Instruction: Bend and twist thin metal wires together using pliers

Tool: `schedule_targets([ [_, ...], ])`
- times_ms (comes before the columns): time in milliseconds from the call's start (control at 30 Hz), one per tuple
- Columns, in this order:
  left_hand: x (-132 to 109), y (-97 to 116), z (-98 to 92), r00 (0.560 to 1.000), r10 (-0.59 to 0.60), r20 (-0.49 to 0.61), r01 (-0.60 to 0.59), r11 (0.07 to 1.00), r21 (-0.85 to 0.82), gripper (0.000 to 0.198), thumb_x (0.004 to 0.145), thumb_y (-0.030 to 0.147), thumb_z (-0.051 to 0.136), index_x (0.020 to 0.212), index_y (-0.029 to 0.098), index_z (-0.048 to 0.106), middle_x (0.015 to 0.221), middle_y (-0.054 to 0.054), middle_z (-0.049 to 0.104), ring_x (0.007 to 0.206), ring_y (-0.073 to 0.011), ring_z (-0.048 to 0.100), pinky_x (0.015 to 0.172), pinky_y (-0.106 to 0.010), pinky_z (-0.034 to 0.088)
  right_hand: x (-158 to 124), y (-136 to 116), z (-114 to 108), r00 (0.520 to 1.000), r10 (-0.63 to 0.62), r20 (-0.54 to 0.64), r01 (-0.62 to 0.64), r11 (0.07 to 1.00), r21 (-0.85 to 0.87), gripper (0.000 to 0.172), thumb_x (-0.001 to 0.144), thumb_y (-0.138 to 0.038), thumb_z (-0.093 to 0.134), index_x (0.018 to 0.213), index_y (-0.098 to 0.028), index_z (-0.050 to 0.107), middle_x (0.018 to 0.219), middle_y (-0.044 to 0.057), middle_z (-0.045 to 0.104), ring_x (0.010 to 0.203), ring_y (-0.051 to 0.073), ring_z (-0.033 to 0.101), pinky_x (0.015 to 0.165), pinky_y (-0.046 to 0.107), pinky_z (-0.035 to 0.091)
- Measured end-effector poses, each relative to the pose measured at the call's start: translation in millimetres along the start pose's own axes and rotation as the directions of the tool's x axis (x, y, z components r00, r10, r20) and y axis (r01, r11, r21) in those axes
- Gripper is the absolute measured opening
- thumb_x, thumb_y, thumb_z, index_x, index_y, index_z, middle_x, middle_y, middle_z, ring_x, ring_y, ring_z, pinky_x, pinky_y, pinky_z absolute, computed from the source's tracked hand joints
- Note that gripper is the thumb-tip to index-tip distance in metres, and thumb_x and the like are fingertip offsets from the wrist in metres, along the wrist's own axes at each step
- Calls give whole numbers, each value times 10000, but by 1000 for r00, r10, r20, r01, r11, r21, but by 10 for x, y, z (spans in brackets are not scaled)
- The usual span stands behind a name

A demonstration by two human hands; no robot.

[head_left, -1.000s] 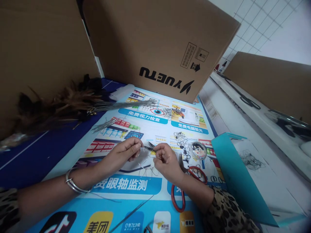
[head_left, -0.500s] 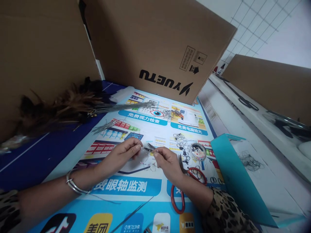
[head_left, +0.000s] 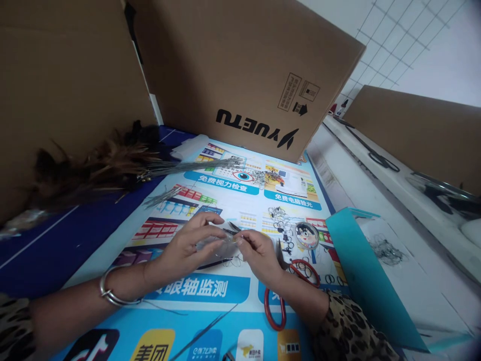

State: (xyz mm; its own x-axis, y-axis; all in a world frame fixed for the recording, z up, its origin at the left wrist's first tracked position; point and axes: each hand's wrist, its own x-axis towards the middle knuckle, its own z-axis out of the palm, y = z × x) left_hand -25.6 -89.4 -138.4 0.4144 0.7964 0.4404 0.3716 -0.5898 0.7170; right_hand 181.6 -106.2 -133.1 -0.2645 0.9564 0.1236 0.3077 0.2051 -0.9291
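My left hand (head_left: 191, 248) hovers over the printed sheet, its fingers spread apart beside a faint, thin loop. Thumb and index finger of my right hand (head_left: 261, 255) are pinched on a thin wire, most of which the fingertips hide. Just beyond the hands the dark tips of a tool (head_left: 234, 227) show; the rest of it is hidden. Red-handled scissors (head_left: 275, 308) lie under my right forearm. Small black rings and wire bits (head_left: 286, 235) are scattered right of the hands, near a round tin with a cartoon face (head_left: 307, 235).
A bundle of thin metal wires (head_left: 195, 164) lies behind, beside brown feathers (head_left: 108, 160). A large cardboard box (head_left: 240, 65) stands at the back. At right, an open teal box (head_left: 370, 281) holds a wire tangle (head_left: 389, 249). Loose dark strips (head_left: 205, 331) lie in front.
My left hand has let go its pinch and spread its fingers, shifting slightly over the loop. My right hand keeps its pinch in almost the same place.
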Motion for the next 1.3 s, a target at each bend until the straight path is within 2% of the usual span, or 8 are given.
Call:
schedule_targets([
  [100, 3, -32, 26, 999, -1, 49, -1, 999, 32, 205, 857, 235, 502, 995, 248, 652, 1175, -80, 522, 1115, -243, 477, 931, -366, 417, -10, 28, 6, 1000, 27, 5, -27, 998, 51, 191, 870, -308, 508, 961, -185, 622, 646, -17, 528, 540, 99, 472, 509, 210, 391],
  [233, 16, -28, 37, 994, -35, 100, 33, 999, 18, 178, 857, 242, 497, 931, 232, 658, 1076, -78, 590, 1037, -225, 537, 875, -333, 456, -25, 37, 17, 998, 47, 38, -50, 994, 96, 220, 856, -306, 524, 1032, -191, 591, 732, -4, 547, 557, 93, 479, 509, 210, 399],
  [500, 21, 2, 56, 996, -43, 85, 40, 999, 31, 162, 856, 243, 496, 868, 220, 656, 964, -64, 645, 943, -204, 595, 795, -294, 488, -17, 35, 35, 995, 51, 89, -66, 982, 178, 229, 831, -326, 569, 1024, -202, 571, 690, -26, 493, 562, 91, 463, 513, 213, 398],
  [667, -25, -13, 82, 998, -50, 25, 49, 997, 57, 141, 841, 255, 531, 903, 216, 651, 1010, -60, 684, 992, -221, 607, 872, -312, 471, -5, 29, 34, 995, 81, 65, -90, 983, 158, 177, 832, -308, 557, 967, -194, 569, 666, -30, 504, 525, 86, 461, 495, 212, 396],
  [833, -58, -17, 81, 980, -188, 73, 183, 981, 73, 256, 829, 273, 532, 1074, 216, 582, 925, -38, 683, 774, -182, 631, 691, -267, 490, 9, 39, 40, 994, 105, 24, -107, 984, 144, 93, 826, -289, 549, 848, -199, 541, 605, -50, 469, 502, 86, 450, 470, 201, 369],
  [933, -40, -21, 87, 973, -214, 86, 207, 975, 79, 252, 807, 265, 532, 1051, 208, 552, 850, -22, 646, 704, -165, 609, 630, -252, 467, 9, 44, 50, 995, 96, 40, -101, 983, 151, 89, 826, -285, 547, 855, -202, 534, 609, -53, 465, 509, 85, 442, 475, 198, 365],
  [1067, -5, -12, 113, 968, -242, 61, 232, 963, 135, 203, 793, 314, 557, 959, 202, 520, 768, 3, 589, 628, -145, 565, 565, -238, 418, -4, 15, 79, 990, 90, 107, -110, 973, 202, 168, 803, -263, 563, 957, -205, 529, 648, -53, 468, 527, 79, 433, 476, 192, 358],
  [1300, 62, 9, 158, 970, -241, 3, 236, 950, 204, 240, 780, 236, 516, 1018, 209, 502, 731, 26, 530, 629, -148, 531, 572, -242, 385, -22, -49, 101, 990, 55, 133, -88, 964, 251, 322, 750, -199, 584, 1061, -208, 499, 686, -57, 443, 554, 73, 422, 514, 197, 368],
])
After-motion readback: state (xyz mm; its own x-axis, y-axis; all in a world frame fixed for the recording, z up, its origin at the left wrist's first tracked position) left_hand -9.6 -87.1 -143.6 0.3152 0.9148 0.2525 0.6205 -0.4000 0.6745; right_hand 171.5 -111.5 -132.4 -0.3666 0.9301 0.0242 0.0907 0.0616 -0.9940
